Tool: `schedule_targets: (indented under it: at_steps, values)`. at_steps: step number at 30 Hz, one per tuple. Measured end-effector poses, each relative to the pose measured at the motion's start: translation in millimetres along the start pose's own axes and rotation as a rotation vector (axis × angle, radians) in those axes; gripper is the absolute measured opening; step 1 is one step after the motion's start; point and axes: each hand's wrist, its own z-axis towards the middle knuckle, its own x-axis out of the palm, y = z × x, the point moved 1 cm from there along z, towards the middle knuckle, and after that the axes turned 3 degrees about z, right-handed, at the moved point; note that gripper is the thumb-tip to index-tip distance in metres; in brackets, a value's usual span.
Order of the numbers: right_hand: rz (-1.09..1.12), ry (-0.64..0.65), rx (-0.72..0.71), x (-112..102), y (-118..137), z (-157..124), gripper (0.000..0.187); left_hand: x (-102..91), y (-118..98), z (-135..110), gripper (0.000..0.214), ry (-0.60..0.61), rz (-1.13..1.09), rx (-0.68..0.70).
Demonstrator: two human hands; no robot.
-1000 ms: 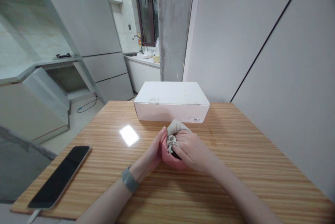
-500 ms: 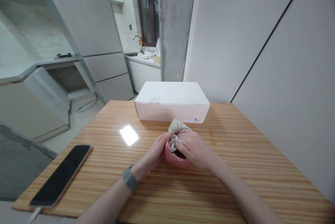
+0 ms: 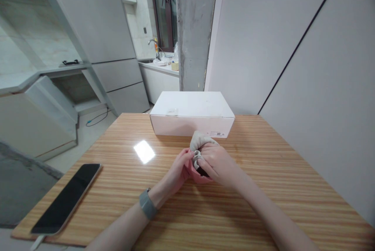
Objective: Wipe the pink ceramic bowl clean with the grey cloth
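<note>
A pink pot-like container [image 3: 200, 179] with a dark inside is in the middle of the table, between my hands. My left hand [image 3: 179, 168] is closed on its left side, the thumb at the rim. My right hand [image 3: 218, 163] grips a bunched light grey cloth [image 3: 201, 139] and presses part of it into the opening. The rest of the cloth sticks up beyond the knuckles. My right fingertips are partly hidden inside the container. The container's far side is hidden by the cloth and hands.
A white cardboard box [image 3: 191, 124] stands just beyond my hands on the wooden table [image 3: 263, 188]. A phone [image 3: 68, 198] with a white cable lies at the left edge. A white wall rises along the right side; a fridge [image 3: 90, 16] stands behind on the left.
My right hand and the cloth have shifted slightly right and turned a little at the rim. My left hand has moved slightly with the pink container, its fingers resettled on the side.
</note>
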Motion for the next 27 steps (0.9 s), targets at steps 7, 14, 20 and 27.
schedule_targets:
  at_steps: [7, 14, 20, 27]
  values:
    - [0.168, 0.049, 0.076, -2, 1, -3, 0.046, -1.3, -7, -2, 0.035, -0.101, 0.186, 0.078]
    - [0.103, 0.049, 0.044, 2, -8, -6, 0.046, 4.1, -6, -5, 0.030, -0.104, 0.163, 0.026]
    - [0.053, 0.016, 0.075, 0, -5, -3, 0.043, 4.0, -2, -3, 0.030, -0.142, 0.194, 0.099]
    - [-0.005, -0.011, 0.056, -1, -5, -2, 0.042, 4.5, 3, -3, 0.030, -0.116, 0.180, 0.121]
